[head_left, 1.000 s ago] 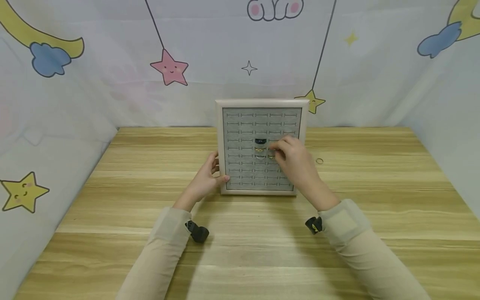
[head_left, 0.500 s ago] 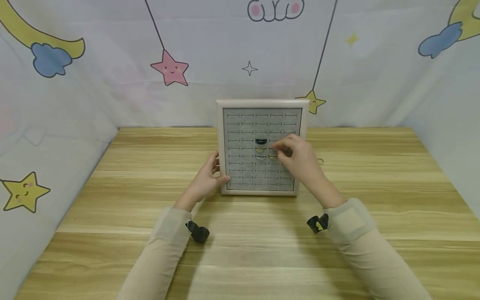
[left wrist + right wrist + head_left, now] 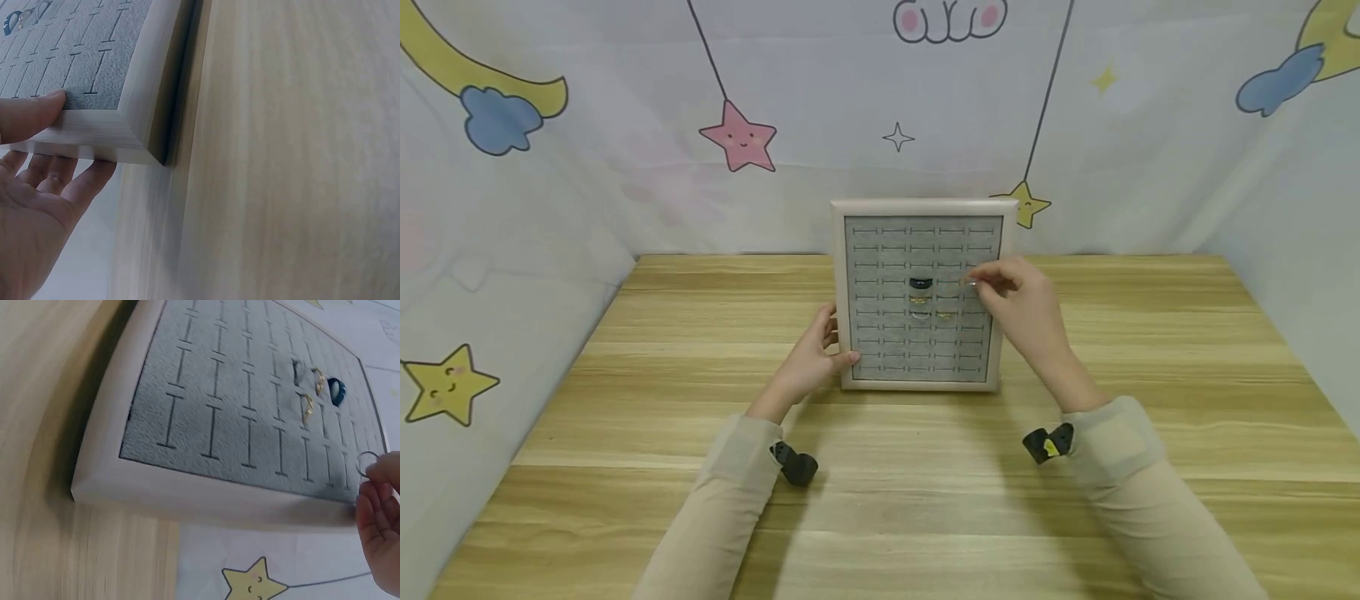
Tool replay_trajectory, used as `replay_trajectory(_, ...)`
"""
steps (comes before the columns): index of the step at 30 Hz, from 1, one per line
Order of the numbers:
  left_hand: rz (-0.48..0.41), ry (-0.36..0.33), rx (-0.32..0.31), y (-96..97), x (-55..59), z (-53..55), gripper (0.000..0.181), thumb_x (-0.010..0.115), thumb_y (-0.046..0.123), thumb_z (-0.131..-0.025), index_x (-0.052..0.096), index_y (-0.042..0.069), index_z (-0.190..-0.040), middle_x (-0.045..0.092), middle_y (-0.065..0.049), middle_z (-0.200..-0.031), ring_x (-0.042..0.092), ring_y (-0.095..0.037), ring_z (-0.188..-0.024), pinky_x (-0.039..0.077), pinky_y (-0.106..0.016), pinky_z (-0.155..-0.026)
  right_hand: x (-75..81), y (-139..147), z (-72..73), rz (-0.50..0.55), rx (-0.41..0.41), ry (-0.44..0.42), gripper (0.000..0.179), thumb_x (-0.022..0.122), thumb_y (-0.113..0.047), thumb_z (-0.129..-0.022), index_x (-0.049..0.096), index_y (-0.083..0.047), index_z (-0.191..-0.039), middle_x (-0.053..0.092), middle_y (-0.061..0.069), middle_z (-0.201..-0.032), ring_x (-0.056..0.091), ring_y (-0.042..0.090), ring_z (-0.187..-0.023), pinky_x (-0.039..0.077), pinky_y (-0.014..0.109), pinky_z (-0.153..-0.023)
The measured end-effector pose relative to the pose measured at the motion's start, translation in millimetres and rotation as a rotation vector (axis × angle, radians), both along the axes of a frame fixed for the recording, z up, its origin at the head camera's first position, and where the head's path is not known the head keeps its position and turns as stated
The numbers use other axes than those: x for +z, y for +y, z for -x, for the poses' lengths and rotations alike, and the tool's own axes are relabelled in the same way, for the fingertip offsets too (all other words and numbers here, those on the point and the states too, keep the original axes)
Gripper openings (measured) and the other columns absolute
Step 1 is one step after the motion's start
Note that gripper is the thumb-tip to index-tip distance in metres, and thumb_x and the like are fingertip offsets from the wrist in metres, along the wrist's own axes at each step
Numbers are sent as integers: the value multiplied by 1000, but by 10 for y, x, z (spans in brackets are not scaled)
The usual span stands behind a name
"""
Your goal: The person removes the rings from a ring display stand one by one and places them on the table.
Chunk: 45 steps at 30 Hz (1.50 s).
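A ring display board (image 3: 880,350) with slotted grey felt and a pale frame stands on the table. My left hand (image 3: 805,362) grips its lower left edge, thumb (image 3: 34,115) in front and fingers behind. My right hand (image 3: 1026,312) pinches a thin silver-coloured ring (image 3: 359,462) between thumb and fingers, in front of the board's right side. Set in the slots are a dark ring (image 3: 921,283), a gold ring (image 3: 919,299) and a silver ring (image 3: 920,316) in one column. Another gold ring (image 3: 946,315) sits just right of the silver one.
The wooden table (image 3: 880,500) reaches back to a fabric backdrop (image 3: 820,92) printed with stars, moons and clouds. A small black wrist camera (image 3: 797,467) sits at the left cuff, another black camera (image 3: 1045,443) at the right.
My right hand has drawn away from the slots, rightward and slightly up, with the ring pinched. A ring lying right of the board is now hidden from the head view. The left hand stays put.
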<state>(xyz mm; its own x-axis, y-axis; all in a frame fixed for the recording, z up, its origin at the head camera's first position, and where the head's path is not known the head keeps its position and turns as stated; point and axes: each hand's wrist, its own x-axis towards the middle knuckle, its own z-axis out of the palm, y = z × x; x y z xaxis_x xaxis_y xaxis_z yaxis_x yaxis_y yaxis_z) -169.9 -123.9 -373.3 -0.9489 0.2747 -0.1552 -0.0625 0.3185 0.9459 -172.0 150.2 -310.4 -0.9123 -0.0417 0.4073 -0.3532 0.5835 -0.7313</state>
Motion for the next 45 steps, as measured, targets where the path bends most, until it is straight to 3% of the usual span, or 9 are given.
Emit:
replay_trajectory(4, 7, 0, 1, -10, -2, 2, 80, 59, -5, -89, 12, 10, -152, 34, -21, -149, 31, -38, -141, 34, -52, -113, 37, 119, 36, 193, -81, 11, 16, 62, -3, -90, 69, 4, -101, 66, 1, -92, 54, -2, -80, 45, 6, -72)
replay_trajectory(8, 9, -4, 3, -11, -4, 2, 81, 60, -5, -89, 11, 9, -152, 33, -21, -149, 30, -38, -141, 34, -51, -113, 61, 256, 73, 343, -161, 1, 21, 63, -8, -90, 67, 5, -106, 58, -21, -86, 56, -5, -80, 46, 8, -75)
replay_trajectory(16, 14, 0, 1, -6, -7, 1, 80, 60, -4, -89, 11, 9, -152, 32, -22, -150, 29, -39, -142, 31, -52, -115, -110, 569, 201, 425, -291, -4, 16, 64, -7, -89, 68, -1, -103, 59, -21, -84, 57, -3, -78, 47, 8, -70)
replay_trajectory(23, 13, 10, -1, -5, -14, -2, 80, 60, -4, -89, 13, 9, -152, 34, -22, -149, 29, -40, -142, 30, -52, -115, -351, 802, 259, 389, -412, -135, 21, 64, -10, -89, 67, 0, -108, 55, -22, -83, 55, -6, -76, 46, 5, -69)
replay_trajectory(29, 14, 11, -1, -5, -12, -4, 80, 60, -4, -89, 12, 8, -152, 33, -22, -149, 29, -40, -142, 31, -52, -115, -512, 979, 262, 310, -466, -273, 28, 62, -15, -91, 65, 1, -115, 55, -23, -82, 52, -8, -74, 45, 4, -65)
replay_trajectory(36, 20, 10, -4, -11, -8, -6, 80, 60, -2, -90, 11, 9, -152, 32, -22, -150, 28, -40, -142, 30, -52, -115, -680, 1141, 249, 216, -439, -437, 34, 55, -13, -93, 61, 0, -124, 52, -17, -84, 52, -7, -72, 47, 6, -64)
replay_trajectory(45, 17, 16, -1, -8, -15, -1, 80, 60, -3, -89, 12, 8, -152, 32, -23, -150, 29, -41, -142, 29, -52, -116, -813, 1264, 263, 147, -391, -564, 36, 56, -5, -90, 59, 9, -122, 47, -24, -63, 50, -12, -57, 48, 4, -57)
